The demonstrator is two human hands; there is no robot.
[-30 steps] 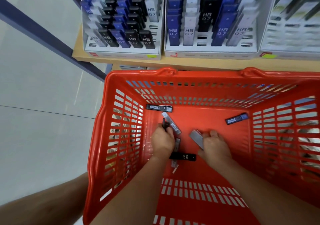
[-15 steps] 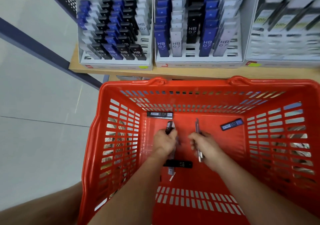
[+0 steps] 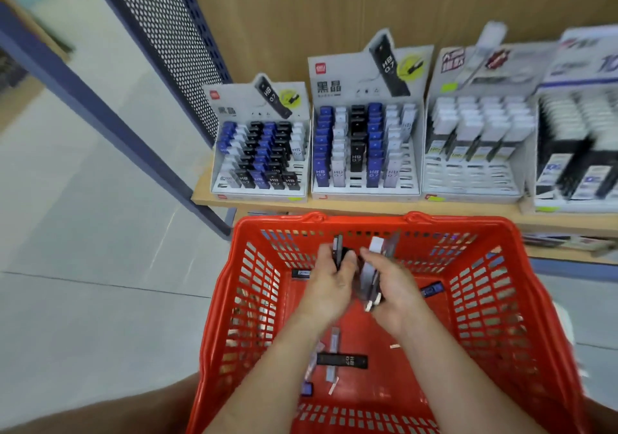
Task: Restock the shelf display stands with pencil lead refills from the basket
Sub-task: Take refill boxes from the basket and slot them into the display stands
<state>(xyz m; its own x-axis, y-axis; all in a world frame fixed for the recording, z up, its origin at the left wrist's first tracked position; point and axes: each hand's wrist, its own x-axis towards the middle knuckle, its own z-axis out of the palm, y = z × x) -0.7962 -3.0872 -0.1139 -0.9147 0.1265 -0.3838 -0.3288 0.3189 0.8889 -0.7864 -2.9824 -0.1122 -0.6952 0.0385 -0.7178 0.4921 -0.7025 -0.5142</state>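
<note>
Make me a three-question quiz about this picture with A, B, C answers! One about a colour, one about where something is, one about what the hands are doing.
1. What colour is the basket?
A. blue
B. red
C. green

2. Where are the display stands?
A. inside the basket
B. on the tiled floor
C. on the wooden shelf

3. What are the hands doing?
A. both hold refills
B. both are empty
C. both grip the handles

Answers: 1 B, its walls are red. 2 C, they line the shelf behind the basket. 3 A, the left hand grips a black refill, the right hand holds pale refills.
</note>
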